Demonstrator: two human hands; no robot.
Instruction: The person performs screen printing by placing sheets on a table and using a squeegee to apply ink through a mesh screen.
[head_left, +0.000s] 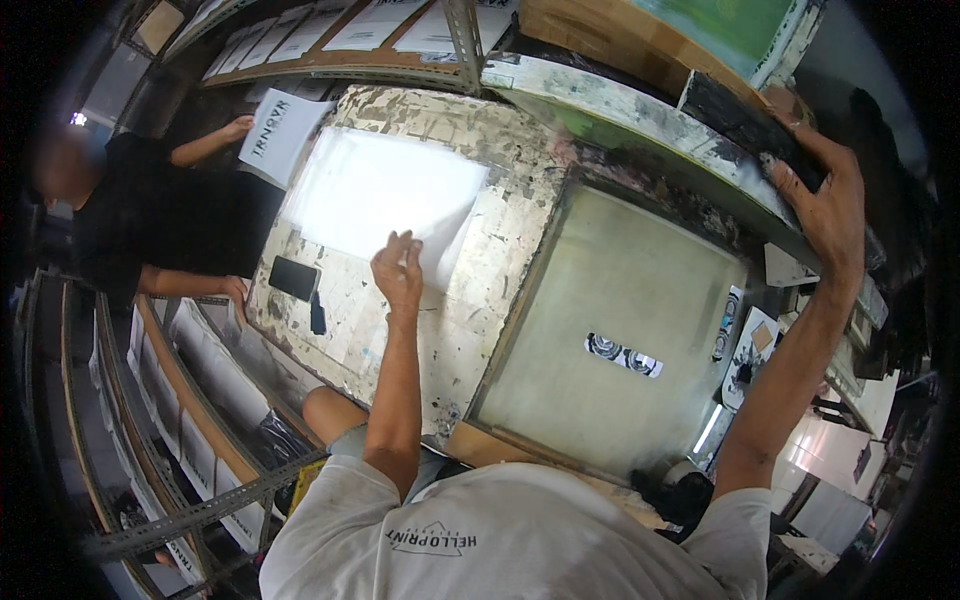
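My left hand (399,272) is over the near edge of a white sheet (390,185) on the paint-worn table (415,350). Its fingers are apart and slightly bent. A shadowed or raised part of the sheet shows to the right of the fingers; contact with it is hard to tell. At the far right, my right hand (828,215) is wrapped round a dark, ink-stained bar (745,122), thumb on the near side and fingers beyond. Between my arms lies a pale screen-like panel (610,280), with a small black-and-white printed strip (622,355) on it.
At the left, a person in black (180,225) holds a printed white sheet (280,138). A phone (295,278) and a small dark object (318,313) lie on the table's left side. Racks (205,430) of printed sheets stand lower left; a cardboard box (620,45) sits at the back.
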